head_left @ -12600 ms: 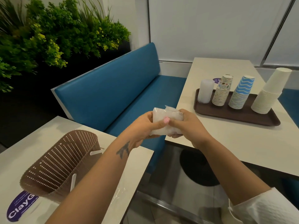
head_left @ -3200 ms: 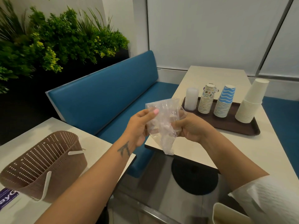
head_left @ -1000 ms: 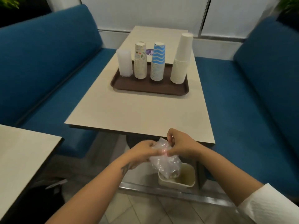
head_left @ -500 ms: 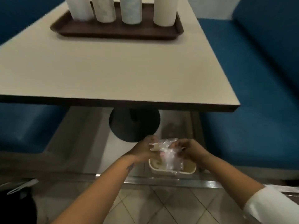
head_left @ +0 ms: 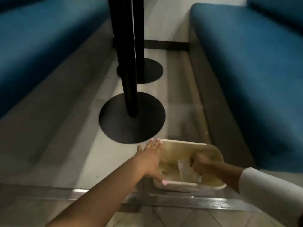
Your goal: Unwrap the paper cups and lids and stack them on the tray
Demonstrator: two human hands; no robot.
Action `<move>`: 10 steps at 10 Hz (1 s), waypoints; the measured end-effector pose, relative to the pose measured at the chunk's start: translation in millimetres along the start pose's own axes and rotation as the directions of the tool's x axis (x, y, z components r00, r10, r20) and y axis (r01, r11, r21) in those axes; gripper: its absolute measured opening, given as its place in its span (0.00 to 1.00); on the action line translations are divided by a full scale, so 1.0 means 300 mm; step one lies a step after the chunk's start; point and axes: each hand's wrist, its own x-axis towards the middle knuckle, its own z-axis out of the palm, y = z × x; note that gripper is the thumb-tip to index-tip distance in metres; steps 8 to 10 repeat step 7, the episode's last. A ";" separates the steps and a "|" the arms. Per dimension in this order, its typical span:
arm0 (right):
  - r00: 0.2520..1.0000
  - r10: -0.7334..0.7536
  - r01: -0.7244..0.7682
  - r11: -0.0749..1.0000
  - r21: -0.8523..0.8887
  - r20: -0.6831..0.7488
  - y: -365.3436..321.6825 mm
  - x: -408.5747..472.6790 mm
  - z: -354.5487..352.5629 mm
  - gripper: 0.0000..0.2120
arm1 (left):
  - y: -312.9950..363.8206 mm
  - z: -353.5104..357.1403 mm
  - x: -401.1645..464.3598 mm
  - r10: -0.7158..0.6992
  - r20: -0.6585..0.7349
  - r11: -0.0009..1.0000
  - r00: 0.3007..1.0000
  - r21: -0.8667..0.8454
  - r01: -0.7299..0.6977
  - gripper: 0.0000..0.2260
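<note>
Two blue benches flanked black table posts above a beige bin on the floor. Left hand lay flat, fingers spread, along the bin's left rim. Right hand reached inside, curled on the clear wrapper.

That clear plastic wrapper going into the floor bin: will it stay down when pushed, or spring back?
The plastic wrapper looks thin and crumpled, so it is probably floppy, very light, and may partly spring back. The right hand reaches into the beige bin beside it; whether it grips is unclear. The left hand lies flat at the rim.
</note>
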 end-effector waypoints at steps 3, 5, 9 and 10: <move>0.989 0.081 -0.036 0.943 -0.331 0.123 0.129 0.098 0.019 0.11 | -0.034 0.078 0.003 0.010 -0.074 1.000 0.997 -0.019 -0.012 0.57; 0.984 0.102 -0.013 0.860 -0.510 0.147 0.027 0.062 0.052 0.15 | -0.026 0.055 -0.001 0.013 -0.064 1.000 0.998 -0.018 -0.015 0.56; 0.999 -0.031 0.041 0.773 -0.633 0.026 0.022 0.133 0.036 0.13 | -0.006 -0.030 0.023 -0.004 -0.339 0.993 0.941 -0.109 -0.035 0.29; 0.999 -0.031 0.041 0.773 -0.633 0.026 0.022 0.133 0.036 0.13 | -0.006 -0.030 0.023 -0.004 -0.339 0.993 0.941 -0.109 -0.035 0.29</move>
